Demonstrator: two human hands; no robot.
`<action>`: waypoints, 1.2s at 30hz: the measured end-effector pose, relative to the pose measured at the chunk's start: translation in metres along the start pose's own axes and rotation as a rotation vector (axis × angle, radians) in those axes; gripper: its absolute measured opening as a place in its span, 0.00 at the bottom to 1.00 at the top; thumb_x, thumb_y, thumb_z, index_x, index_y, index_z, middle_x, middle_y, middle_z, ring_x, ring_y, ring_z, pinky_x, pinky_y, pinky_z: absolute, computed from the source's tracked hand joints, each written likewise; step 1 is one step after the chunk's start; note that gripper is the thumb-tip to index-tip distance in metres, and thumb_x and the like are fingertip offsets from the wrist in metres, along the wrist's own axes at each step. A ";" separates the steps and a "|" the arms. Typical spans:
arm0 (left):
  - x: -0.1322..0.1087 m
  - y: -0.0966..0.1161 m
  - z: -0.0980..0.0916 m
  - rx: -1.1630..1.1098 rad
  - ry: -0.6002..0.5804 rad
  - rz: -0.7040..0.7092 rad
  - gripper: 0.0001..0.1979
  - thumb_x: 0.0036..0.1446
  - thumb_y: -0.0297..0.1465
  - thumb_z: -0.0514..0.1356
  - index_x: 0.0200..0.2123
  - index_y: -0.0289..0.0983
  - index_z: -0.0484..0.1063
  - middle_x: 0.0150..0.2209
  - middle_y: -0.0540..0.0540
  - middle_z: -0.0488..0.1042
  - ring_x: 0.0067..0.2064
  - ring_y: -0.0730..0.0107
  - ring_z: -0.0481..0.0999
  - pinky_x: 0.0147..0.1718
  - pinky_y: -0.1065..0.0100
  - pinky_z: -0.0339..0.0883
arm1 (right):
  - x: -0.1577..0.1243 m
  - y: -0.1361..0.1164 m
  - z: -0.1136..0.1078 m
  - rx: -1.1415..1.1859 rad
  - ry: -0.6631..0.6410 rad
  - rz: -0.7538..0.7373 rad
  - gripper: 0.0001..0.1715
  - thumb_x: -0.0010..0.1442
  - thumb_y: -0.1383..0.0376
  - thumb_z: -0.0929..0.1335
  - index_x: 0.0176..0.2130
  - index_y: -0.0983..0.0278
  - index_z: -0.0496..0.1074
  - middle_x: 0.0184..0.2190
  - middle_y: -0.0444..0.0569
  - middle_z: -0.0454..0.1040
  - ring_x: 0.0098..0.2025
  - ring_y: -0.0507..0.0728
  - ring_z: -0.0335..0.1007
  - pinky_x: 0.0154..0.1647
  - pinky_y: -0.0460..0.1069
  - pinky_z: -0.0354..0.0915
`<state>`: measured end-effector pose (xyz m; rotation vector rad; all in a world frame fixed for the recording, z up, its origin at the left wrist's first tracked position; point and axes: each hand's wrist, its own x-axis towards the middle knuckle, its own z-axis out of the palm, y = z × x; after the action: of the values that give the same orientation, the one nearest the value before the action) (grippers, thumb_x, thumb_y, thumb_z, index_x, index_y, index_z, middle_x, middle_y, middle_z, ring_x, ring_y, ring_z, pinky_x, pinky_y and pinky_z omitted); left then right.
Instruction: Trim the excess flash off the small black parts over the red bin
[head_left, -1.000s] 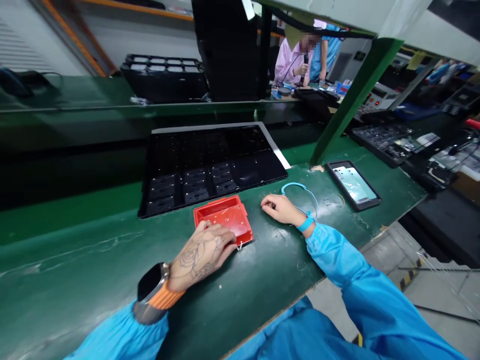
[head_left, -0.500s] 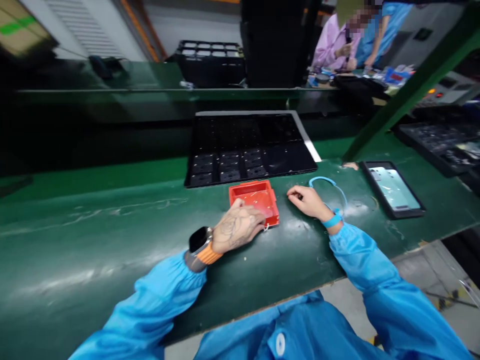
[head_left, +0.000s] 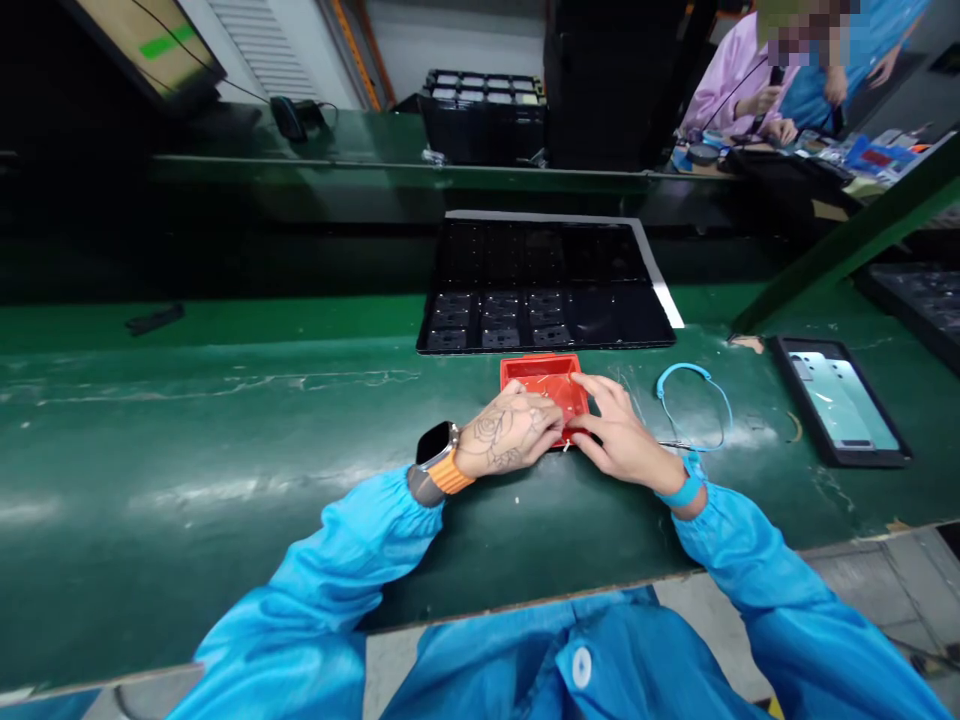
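Observation:
A small red plastic tray (head_left: 541, 361) with tiny pale pieces inside sits on the green bench. My left hand (head_left: 514, 430), wearing a watch with an orange band, reaches over its front left side. The fingers are bent together and their tips are hidden, so what they pinch cannot be made out. My right hand (head_left: 621, 432) touches the tray's right side, its thumb and index finger spread apart. A blue wrist strap (head_left: 684, 488) circles that wrist. One small white piece (head_left: 567, 446) shows at the tray's front edge, between the hands.
Behind the red tray lies a large black compartment tray (head_left: 600, 318) with dark parts in some pockets. A blue coiled cord (head_left: 684, 368) and a phone-like device in a black case (head_left: 844, 405) are to the right. A green post (head_left: 847, 240) slants there. Co-workers stand across the bench.
My right hand has moved left from beside the red tray onto its right side, and its fingers have spread. My left hand stays at the tray. The camera view has shifted left.

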<state>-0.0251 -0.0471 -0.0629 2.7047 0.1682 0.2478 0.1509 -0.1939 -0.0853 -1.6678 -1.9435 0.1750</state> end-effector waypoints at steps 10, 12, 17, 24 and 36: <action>0.003 -0.007 -0.009 0.055 0.185 0.112 0.13 0.71 0.32 0.48 0.36 0.36 0.69 0.35 0.45 0.76 0.37 0.64 0.74 0.43 0.60 0.63 | 0.005 -0.003 0.011 -0.090 -0.001 0.009 0.02 0.58 0.68 0.73 0.36 0.63 0.77 0.69 0.59 0.54 0.71 0.70 0.45 0.67 0.68 0.54; 0.004 -0.010 -0.008 0.045 0.224 0.124 0.12 0.70 0.31 0.48 0.36 0.37 0.69 0.35 0.46 0.76 0.36 0.65 0.73 0.42 0.60 0.64 | 0.006 -0.001 0.013 -0.082 0.014 0.016 0.02 0.57 0.69 0.72 0.34 0.64 0.76 0.69 0.59 0.56 0.71 0.69 0.46 0.67 0.66 0.54; 0.007 -0.008 -0.014 -0.016 0.268 0.091 0.11 0.68 0.30 0.50 0.33 0.38 0.68 0.31 0.49 0.76 0.32 0.67 0.74 0.38 0.63 0.67 | 0.006 -0.001 0.023 0.058 0.133 0.015 0.03 0.56 0.70 0.71 0.31 0.63 0.74 0.67 0.56 0.61 0.69 0.68 0.52 0.66 0.65 0.56; 0.022 0.003 -0.039 -0.346 0.429 -0.146 0.15 0.65 0.38 0.54 0.29 0.38 0.70 0.26 0.49 0.74 0.29 0.69 0.73 0.30 0.68 0.66 | 0.024 0.009 -0.024 0.574 0.763 0.176 0.05 0.58 0.65 0.71 0.29 0.59 0.75 0.34 0.48 0.78 0.38 0.60 0.73 0.43 0.56 0.70; 0.209 0.040 -0.139 -1.043 1.114 0.008 0.11 0.54 0.35 0.68 0.26 0.37 0.71 0.23 0.52 0.69 0.26 0.75 0.68 0.28 0.72 0.62 | 0.189 0.072 -0.195 1.217 1.400 0.141 0.13 0.58 0.58 0.72 0.36 0.60 0.65 0.29 0.38 0.68 0.31 0.50 0.70 0.31 0.44 0.68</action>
<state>0.1547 0.0033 0.1092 1.3078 0.2413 1.3659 0.2977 -0.0510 0.1063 -0.6294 -0.3912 0.1249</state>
